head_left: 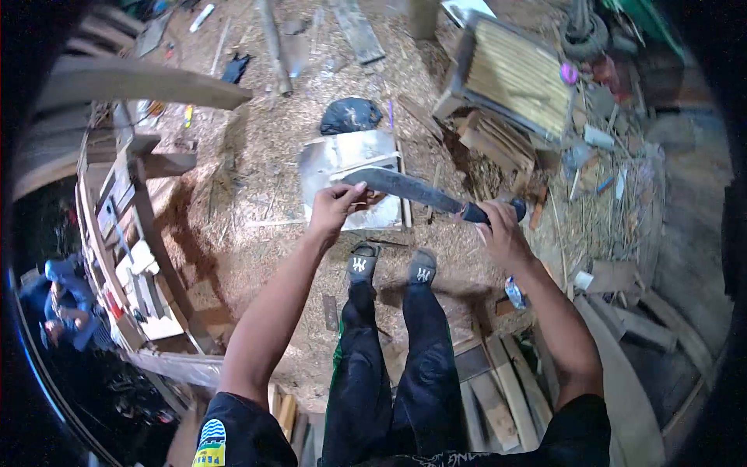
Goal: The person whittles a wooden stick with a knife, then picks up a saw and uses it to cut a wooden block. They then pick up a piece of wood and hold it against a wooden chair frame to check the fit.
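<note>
A machete (408,188) with a long dark blade and a dark handle is held level in front of me. My right hand (499,227) is wrapped round the handle on the right. Near the blade's wide end on the left, my left hand (342,204) pinches the lower edge between thumb and fingers. Beneath the blade, a pale worn board (319,167) lies on the ground, with a black plastic bag (350,115) just beyond it.
Wood shavings (264,156) cover the floor. A slatted wooden frame (517,74) stands at the upper right. Curved timber (148,84) juts in from the left. Planks (494,405) lie beside my legs. Another person (70,303) is at the far left edge.
</note>
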A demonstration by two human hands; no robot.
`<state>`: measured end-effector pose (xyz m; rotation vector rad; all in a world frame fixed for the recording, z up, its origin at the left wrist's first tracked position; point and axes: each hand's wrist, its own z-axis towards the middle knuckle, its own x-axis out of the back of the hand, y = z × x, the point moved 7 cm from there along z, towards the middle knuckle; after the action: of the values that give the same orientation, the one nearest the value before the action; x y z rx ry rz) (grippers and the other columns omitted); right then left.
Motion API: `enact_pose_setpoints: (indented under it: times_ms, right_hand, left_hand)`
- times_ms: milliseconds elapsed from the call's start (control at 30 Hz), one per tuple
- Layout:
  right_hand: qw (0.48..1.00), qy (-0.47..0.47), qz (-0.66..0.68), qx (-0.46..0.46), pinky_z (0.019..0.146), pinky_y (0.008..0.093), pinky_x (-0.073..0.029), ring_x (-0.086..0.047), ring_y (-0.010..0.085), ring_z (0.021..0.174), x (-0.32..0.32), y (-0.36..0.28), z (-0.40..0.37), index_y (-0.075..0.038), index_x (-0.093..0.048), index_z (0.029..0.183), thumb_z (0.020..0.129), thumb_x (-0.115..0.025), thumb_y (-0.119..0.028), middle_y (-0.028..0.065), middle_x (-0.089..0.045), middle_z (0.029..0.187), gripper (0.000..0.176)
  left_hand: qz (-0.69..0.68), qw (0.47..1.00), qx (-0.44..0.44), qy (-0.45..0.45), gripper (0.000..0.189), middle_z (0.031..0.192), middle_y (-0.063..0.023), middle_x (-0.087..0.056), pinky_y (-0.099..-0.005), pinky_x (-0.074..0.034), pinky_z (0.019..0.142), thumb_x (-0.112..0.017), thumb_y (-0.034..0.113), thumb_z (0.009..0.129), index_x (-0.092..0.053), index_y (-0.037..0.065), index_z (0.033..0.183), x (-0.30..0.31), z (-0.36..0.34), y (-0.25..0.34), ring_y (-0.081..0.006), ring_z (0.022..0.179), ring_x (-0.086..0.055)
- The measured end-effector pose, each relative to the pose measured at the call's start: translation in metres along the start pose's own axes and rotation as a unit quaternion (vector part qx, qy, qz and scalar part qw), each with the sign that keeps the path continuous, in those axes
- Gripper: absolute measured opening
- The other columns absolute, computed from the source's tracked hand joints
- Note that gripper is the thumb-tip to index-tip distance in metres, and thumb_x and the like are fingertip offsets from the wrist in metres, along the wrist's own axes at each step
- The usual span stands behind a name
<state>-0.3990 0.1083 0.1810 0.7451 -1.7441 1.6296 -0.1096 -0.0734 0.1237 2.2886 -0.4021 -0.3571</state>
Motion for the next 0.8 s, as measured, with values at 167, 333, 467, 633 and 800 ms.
enact_pose_setpoints:
  times_ms: [167, 333, 467, 633, 800]
  right_hand:
    - [0.996, -0.042, -0.011, 0.081, 0.101, 0.0494, -0.042, -0.055, 0.0419, 0.114, 0.008, -0.075, 0.037, -0.001, -0.056, 0.127, 0.081, -0.071, 0.001, 0.0197, -0.060, 0.121, 0.048]
    - [0.976, -0.088, -0.070, 0.187, 0.102, 0.0481, -0.040, -0.059, 0.0346, 0.112, -0.018, -0.162, 0.076, -0.002, -0.058, 0.126, 0.082, -0.071, -0.006, 0.0152, -0.063, 0.120, 0.046]
    - [0.944, -0.111, -0.143, 0.278, 0.106, 0.0475, -0.032, -0.063, 0.0252, 0.111, -0.061, -0.236, 0.110, -0.006, -0.060, 0.126, 0.084, -0.071, -0.012, 0.0095, -0.066, 0.118, 0.044]
    - [0.916, -0.147, -0.144, 0.343, 0.108, 0.0490, -0.028, -0.063, 0.0220, 0.113, -0.117, -0.345, 0.150, -0.009, -0.061, 0.125, 0.084, -0.071, -0.012, 0.0068, -0.066, 0.119, 0.042]
    - [0.887, -0.174, -0.134, 0.407, 0.108, 0.0493, -0.029, -0.063, 0.0223, 0.112, -0.174, -0.452, 0.176, -0.010, -0.061, 0.126, 0.085, -0.071, -0.012, 0.0069, -0.066, 0.118, 0.042]
  left_hand:
    - [-0.136, 0.988, 0.000, 0.077, 0.029, 0.095, -0.0180, -0.073, -0.0327, -0.060, 0.080, -0.071, 0.024, 0.096, -0.066, -0.004, 0.094, 0.055, -0.064, 0.011, -0.0223, 0.084, -0.072]
    - [-0.198, 0.966, -0.042, 0.163, 0.026, 0.097, -0.0192, -0.073, -0.0306, -0.060, 0.078, -0.069, 0.021, 0.097, -0.066, -0.005, 0.096, 0.138, -0.129, 0.011, -0.0215, 0.084, -0.073]
    - [-0.251, 0.944, -0.062, 0.204, 0.026, 0.097, -0.0181, -0.073, -0.0307, -0.060, 0.078, -0.067, 0.019, 0.098, -0.065, -0.006, 0.102, 0.208, -0.192, 0.000, -0.0207, 0.087, -0.073]
    - [-0.278, 0.920, -0.061, 0.268, 0.024, 0.097, -0.0154, -0.073, -0.0321, -0.061, 0.078, -0.068, 0.019, 0.098, -0.067, -0.005, 0.105, 0.302, -0.267, -0.029, -0.0203, 0.085, -0.073]
    - [-0.296, 0.894, -0.065, 0.329, 0.023, 0.094, -0.0132, -0.074, -0.0333, -0.062, 0.077, -0.069, 0.020, 0.097, -0.069, -0.003, 0.100, 0.394, -0.330, -0.040, -0.0194, 0.082, -0.072]
